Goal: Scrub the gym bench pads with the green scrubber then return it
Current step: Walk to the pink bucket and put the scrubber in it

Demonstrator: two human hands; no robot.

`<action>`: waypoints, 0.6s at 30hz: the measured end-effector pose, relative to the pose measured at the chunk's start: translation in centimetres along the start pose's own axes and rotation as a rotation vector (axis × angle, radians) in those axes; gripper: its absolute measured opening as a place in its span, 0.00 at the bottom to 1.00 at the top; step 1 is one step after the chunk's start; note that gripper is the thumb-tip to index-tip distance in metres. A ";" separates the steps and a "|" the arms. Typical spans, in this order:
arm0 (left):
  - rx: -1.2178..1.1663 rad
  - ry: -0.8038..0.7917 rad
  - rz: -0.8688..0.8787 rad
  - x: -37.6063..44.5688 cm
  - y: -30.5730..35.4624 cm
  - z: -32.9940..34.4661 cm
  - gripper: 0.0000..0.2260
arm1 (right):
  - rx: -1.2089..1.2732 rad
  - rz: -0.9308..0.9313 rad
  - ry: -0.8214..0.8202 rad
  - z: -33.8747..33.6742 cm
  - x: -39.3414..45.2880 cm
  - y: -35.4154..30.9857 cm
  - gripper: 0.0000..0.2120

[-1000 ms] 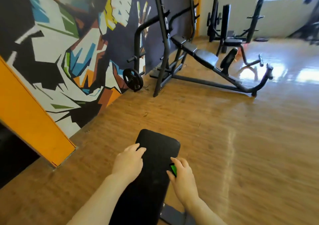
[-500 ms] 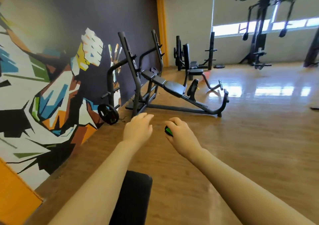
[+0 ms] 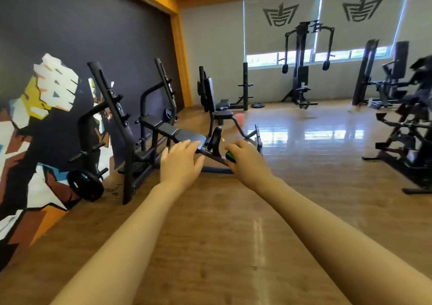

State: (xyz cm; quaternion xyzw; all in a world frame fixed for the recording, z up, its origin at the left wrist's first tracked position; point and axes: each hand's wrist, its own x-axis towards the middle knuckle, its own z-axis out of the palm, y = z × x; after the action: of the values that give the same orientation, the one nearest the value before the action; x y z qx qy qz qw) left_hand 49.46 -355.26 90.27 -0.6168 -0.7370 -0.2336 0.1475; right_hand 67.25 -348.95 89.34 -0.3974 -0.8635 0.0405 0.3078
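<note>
Both my arms stretch forward at chest height over the wooden floor. My right hand (image 3: 246, 158) grips the green scrubber (image 3: 231, 156), of which only a small green and black edge shows past the fingers. My left hand (image 3: 180, 164) is beside it with the fingers straight and spread, holding nothing. Straight ahead, a few steps away, a black decline bench (image 3: 187, 135) with several pads stands in its rack by the mural wall. No bench pad lies under my hands in this view.
A weight plate (image 3: 85, 185) hangs on the rack's left post. More black benches and racks (image 3: 222, 104) stand behind, a cable machine (image 3: 301, 70) by the windows, and machines (image 3: 411, 129) along the right. Open wooden floor lies between them.
The view has lifted from the black pad under my hands to the room ahead; that pad has dropped out of sight. Both hands rose off it, the right still holding the scrubber.
</note>
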 end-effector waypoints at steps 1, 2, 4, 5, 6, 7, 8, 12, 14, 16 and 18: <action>0.009 -0.003 0.013 1.6 1.2 1.2 0.21 | 0.007 0.014 0.006 -0.2 0.6 2.0 0.17; 0.013 -0.005 0.023 3.1 2.4 2.5 0.21 | 0.006 0.024 -0.001 -0.2 1.1 4.0 0.17; 0.002 -0.015 0.029 6.1 4.4 5.2 0.21 | -0.016 0.034 -0.032 0.1 2.3 8.0 0.16; -0.009 -0.024 0.030 7.7 5.3 6.9 0.21 | -0.033 0.044 -0.048 0.4 3.0 10.1 0.16; -0.017 -0.030 0.040 9.5 6.1 8.6 0.21 | -0.044 0.055 -0.052 0.6 4.0 12.4 0.17; -0.021 -0.040 0.051 11.3 6.9 10.4 0.21 | -0.056 0.074 -0.067 0.9 5.1 14.6 0.17; -0.026 -0.048 0.072 13.3 7.8 12.3 0.21 | -0.066 0.080 -0.071 1.3 6.4 16.9 0.17; -0.051 -0.083 0.121 21.8 10.7 19.2 0.21 | -0.100 0.115 -0.073 3.0 12.0 25.4 0.17; -0.092 -0.084 0.139 27.3 12.4 22.9 0.21 | -0.140 0.115 -0.101 3.7 16.0 30.3 0.17; -0.105 -0.085 0.165 33.5 14.3 26.4 0.20 | -0.189 0.112 -0.099 3.6 20.6 35.2 0.16; -0.119 -0.105 0.191 39.6 16.7 29.5 0.20 | -0.235 0.127 -0.081 2.9 25.2 40.2 0.16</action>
State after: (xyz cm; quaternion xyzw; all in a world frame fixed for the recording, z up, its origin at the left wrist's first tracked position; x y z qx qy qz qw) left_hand 60.15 -304.24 88.01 -0.7033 -0.6664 -0.2291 0.0936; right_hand 79.76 -303.21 86.95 -0.4824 -0.8473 -0.0255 0.2207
